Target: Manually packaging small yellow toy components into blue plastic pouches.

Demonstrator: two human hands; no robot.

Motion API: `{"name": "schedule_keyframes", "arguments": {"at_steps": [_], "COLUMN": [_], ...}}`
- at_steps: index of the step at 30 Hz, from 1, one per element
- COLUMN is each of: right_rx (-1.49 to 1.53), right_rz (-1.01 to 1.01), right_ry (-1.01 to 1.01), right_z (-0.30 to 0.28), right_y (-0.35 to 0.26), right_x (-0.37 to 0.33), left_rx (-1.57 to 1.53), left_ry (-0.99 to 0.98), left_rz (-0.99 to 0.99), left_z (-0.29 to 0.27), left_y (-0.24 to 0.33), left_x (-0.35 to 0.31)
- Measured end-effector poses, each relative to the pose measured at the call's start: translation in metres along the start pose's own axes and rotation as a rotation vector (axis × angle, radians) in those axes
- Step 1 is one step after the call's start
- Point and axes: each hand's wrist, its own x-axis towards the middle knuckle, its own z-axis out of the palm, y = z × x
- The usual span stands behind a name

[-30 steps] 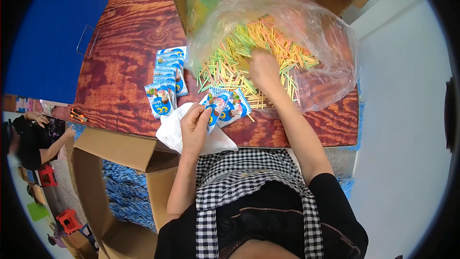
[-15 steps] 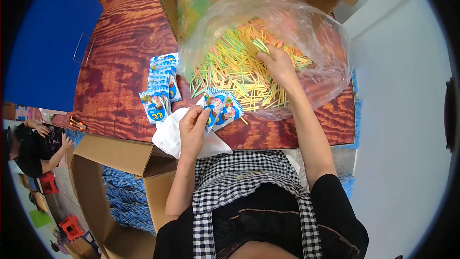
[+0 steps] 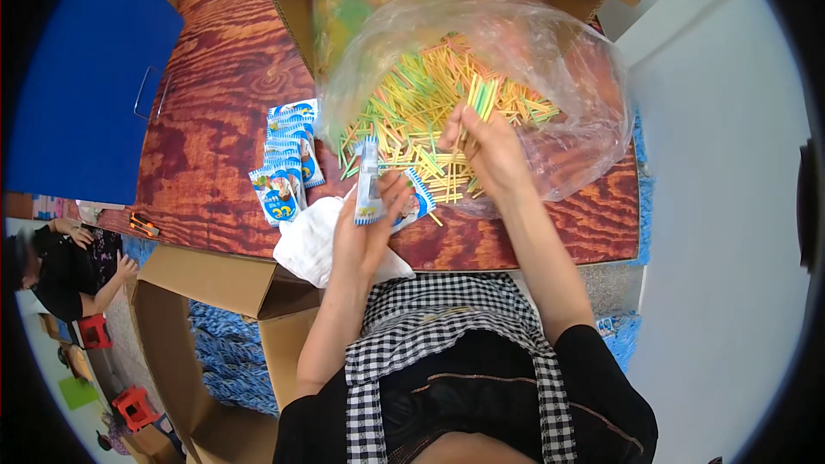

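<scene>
My left hand (image 3: 357, 236) holds a small blue-and-white packet (image 3: 368, 180), now turned edge-up beside its fingers. Another packet (image 3: 420, 198) lies behind that hand, partly covered by it. A small bunch of thin yellow and green sticks (image 3: 481, 96) stands up from my right hand (image 3: 491, 150), whose fingers are closed round its lower part. Beneath and beyond it, a heap of pastel sticks (image 3: 404, 107) spills out of a clear plastic bag (image 3: 593, 112). A white cloth (image 3: 308, 241) lies under my left wrist at the table edge.
Several filled packets (image 3: 288, 163) overlap in a row on the red wood-grain table (image 3: 223, 77). A large cardboard box (image 3: 288, 17) stands at the back around the bag. Lower left is another open carton (image 3: 206, 279); an orange cutter (image 3: 143, 224) lies nearby. A person (image 3: 64, 266) sits far left.
My right hand has drawn back slightly from the heap with the sticks, now turned upright. My left hand has turned its packet upright and opened its fingers somewhat.
</scene>
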Motion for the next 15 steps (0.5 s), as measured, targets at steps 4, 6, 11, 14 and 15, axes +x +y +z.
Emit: {"name": "schedule_keyframes", "arguments": {"at_steps": [4,6,11,14,15], "right_rx": [-0.154,-0.198,-0.188,-0.267,-0.189], "right_rz": [-0.145,-0.228,-0.235,-0.228,-0.164], "right_ry": [0.158,0.118,0.246,0.181,0.14], "right_z": [0.04,0.037,0.029,0.032,0.035], "right_y": [0.035,0.056,0.077,0.064,0.057], "right_x": [-0.028,-0.036,-0.044,-0.05,-0.052], "left_rx": [-0.361,-0.413,-0.589,-0.523,-0.427], "left_ry": [-0.091,-0.001,-0.019,-0.126,-0.144], "left_rz": [-0.217,-0.204,-0.288,-0.238,-0.236], "left_z": [0.018,0.032,0.017,0.018,0.016], "left_y": [-0.016,-0.022,-0.027,-0.023,-0.021], "left_x": [0.017,0.022,0.02,0.013,0.011]}}
